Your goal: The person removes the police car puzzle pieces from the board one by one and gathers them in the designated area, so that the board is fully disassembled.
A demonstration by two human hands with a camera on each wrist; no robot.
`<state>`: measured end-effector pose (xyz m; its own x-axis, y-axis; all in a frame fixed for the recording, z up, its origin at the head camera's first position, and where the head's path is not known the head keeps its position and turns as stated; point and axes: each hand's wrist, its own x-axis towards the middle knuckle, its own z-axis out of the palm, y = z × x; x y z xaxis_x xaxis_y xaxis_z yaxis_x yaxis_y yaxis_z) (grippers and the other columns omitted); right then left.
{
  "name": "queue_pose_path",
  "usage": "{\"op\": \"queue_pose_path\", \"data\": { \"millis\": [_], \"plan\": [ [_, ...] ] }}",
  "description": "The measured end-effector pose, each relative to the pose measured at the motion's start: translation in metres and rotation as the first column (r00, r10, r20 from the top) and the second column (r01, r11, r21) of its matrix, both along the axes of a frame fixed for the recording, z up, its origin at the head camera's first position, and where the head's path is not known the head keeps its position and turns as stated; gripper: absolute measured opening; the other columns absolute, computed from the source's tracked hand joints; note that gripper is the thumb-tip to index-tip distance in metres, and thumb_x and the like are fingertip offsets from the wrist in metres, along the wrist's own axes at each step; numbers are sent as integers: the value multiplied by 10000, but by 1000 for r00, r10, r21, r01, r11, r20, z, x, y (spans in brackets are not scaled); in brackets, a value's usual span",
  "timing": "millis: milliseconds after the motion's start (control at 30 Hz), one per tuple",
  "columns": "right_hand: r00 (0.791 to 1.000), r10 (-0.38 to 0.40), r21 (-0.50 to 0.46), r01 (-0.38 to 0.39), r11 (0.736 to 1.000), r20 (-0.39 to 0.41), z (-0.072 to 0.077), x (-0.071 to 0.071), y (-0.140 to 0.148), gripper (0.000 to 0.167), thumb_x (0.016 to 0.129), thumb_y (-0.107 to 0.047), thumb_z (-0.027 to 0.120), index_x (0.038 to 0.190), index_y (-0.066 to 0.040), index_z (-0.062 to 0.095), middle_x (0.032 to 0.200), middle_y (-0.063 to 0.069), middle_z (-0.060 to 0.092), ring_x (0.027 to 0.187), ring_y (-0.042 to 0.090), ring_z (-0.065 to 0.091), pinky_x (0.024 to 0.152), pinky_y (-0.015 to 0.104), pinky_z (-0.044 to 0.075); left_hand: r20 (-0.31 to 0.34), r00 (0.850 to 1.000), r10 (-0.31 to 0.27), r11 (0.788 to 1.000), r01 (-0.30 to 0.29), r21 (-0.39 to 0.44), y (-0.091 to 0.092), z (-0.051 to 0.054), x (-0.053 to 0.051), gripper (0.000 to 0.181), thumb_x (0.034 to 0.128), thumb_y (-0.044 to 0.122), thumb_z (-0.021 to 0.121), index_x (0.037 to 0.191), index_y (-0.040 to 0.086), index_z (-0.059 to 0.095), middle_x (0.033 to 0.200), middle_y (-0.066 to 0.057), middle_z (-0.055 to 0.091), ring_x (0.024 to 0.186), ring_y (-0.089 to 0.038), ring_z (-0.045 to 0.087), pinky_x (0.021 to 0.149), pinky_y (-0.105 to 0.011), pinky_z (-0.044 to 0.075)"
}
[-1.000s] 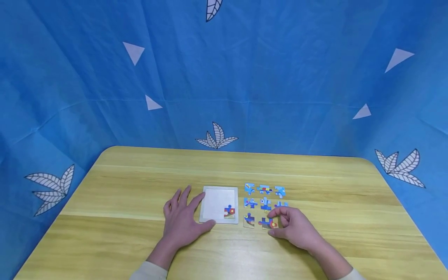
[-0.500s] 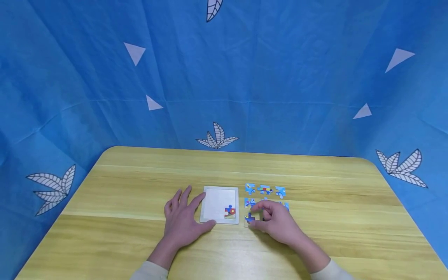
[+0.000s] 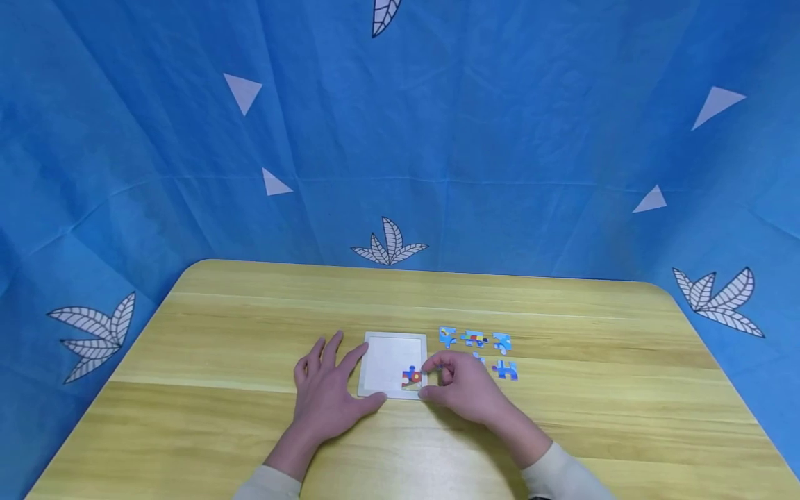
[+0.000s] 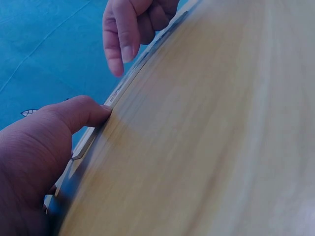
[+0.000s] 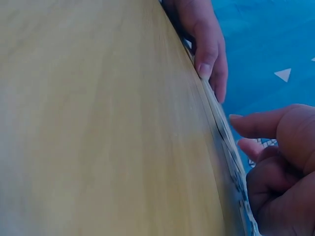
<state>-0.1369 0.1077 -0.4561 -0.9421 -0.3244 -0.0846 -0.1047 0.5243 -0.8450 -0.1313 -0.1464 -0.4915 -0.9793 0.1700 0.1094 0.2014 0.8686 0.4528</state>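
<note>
A small white square puzzle tray lies on the table, with one red-and-blue jigsaw piece in its lower right corner. My left hand has its fingers spread along the tray's left side. Its thumb touches the front edge, also in the left wrist view, where the tray is edge-on. Over the tray's right edge, my right hand has thumb and index fingertips apart beside that piece. In the right wrist view no piece shows between those fingers.
Right of the tray lie loose jigsaw pieces: a light blue one, a multicoloured one, one at the upper right and one below it. The right hand covers others. A blue patterned cloth hangs behind the wooden table.
My right hand has moved left, from over the lower loose pieces to the tray's right edge, uncovering the right piece of the middle row. My left hand stays at the tray.
</note>
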Motion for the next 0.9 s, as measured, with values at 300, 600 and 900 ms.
{"op": "queue_pose_path", "data": {
  "millis": [300,600,900],
  "plan": [
    [1000,12,46,-12,999,7,0,-5,-7,223,812,-78,810,990,-84,677,581,-52,401,505,89,350,496,245,333,-10,1000,-2,1000,2,-2,0,0,-1,861,738,693,713,1464,269,530,1601,-140,258,1448,-417,133,1051,-610,96],
    [999,28,59,-27,998,-17,-1,-9,-12,201,830,-67,794,990,-92,675,571,-52,392,479,82,344,473,239,317,-9,1000,1,1000,-1,-10,0,1,0,867,736,696,712,1464,261,531,1603,-145,253,1448,-419,131,1049,-608,101],
    [999,14,120,-8,993,-48,3,-10,-19,195,840,-88,792,993,-118,676,583,-43,418,488,98,376,479,261,329,-5,1000,3,1000,-3,-9,1,2,1,869,731,689,721,1460,252,538,1600,-154,256,1442,-422,136,1048,-605,101]
  ]
}}
